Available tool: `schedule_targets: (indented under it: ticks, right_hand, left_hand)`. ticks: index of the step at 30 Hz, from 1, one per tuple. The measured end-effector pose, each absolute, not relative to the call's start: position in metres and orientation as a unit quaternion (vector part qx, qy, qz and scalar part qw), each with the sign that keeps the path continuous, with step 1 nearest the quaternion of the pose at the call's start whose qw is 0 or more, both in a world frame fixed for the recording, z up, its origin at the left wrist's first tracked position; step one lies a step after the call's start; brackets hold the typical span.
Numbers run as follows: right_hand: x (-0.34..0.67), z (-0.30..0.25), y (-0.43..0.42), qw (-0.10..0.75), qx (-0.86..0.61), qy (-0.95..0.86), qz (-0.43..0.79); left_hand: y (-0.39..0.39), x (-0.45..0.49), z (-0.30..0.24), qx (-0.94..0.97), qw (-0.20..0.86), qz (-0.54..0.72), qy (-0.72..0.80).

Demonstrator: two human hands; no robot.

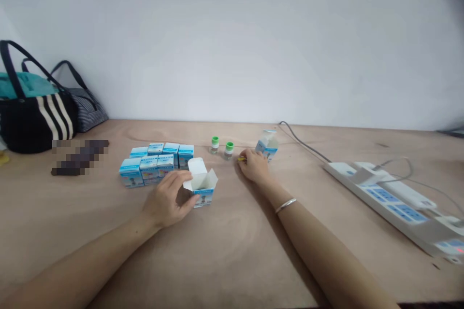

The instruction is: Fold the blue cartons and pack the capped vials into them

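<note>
My left hand (170, 200) grips a small blue-and-white carton (204, 197) between thumb and fingers. The carton stands upright on the table, its white top flaps spread open. Farther forward, my right hand (254, 166) is closed round a small yellow thing (241, 158), mostly hidden by the fingers. Just left of it stand two small clear vials with green caps, a nearer vial (228, 150) and a farther vial (214, 145). Another carton (267, 146) with its top open is right behind my right hand.
Several closed blue-and-white cartons (150, 169) stand in two rows left of centre. White power strips (384, 200) with plugs and a grey cable (304, 142) lie at the right. A black striped bag (36, 118) and a grey bag (89, 108) sit back left, near a dark pixelated object (79, 157).
</note>
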State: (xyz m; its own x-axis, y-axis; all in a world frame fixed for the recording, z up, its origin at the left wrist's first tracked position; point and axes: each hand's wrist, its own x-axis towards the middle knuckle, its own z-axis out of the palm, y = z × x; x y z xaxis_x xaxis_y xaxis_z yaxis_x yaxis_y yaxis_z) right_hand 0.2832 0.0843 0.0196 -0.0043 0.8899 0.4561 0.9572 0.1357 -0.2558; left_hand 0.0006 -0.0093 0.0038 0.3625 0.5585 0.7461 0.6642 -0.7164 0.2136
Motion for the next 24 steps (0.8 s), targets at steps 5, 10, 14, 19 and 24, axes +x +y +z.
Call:
schedule_targets:
  ticks: [5,10,14,19,24]
  right_hand:
    - [0.282,0.025,0.079,0.269,-0.654,-0.7,-0.095]
    - [0.255,0.057,0.048,0.5,-0.548,-0.668,-0.06]
    - [0.219,0.074,0.014,0.567,-0.418,-0.707,0.068]
    - [0.222,0.07,0.024,0.568,-0.458,-0.681,0.054]
    - [0.26,0.044,0.062,0.434,-0.646,-0.623,0.075]
  left_hand:
    - [-0.009,0.0,0.003,-0.815,0.064,-0.432,-0.381]
    - [-0.009,0.0,0.004,-0.818,0.071,-0.425,-0.382]
    - [-0.008,0.0,0.005,-0.818,0.068,-0.428,-0.379]
    - [-0.009,0.0,0.004,-0.817,0.054,-0.429,-0.383]
    - [-0.009,0.0,0.004,-0.82,0.057,-0.425,-0.38]
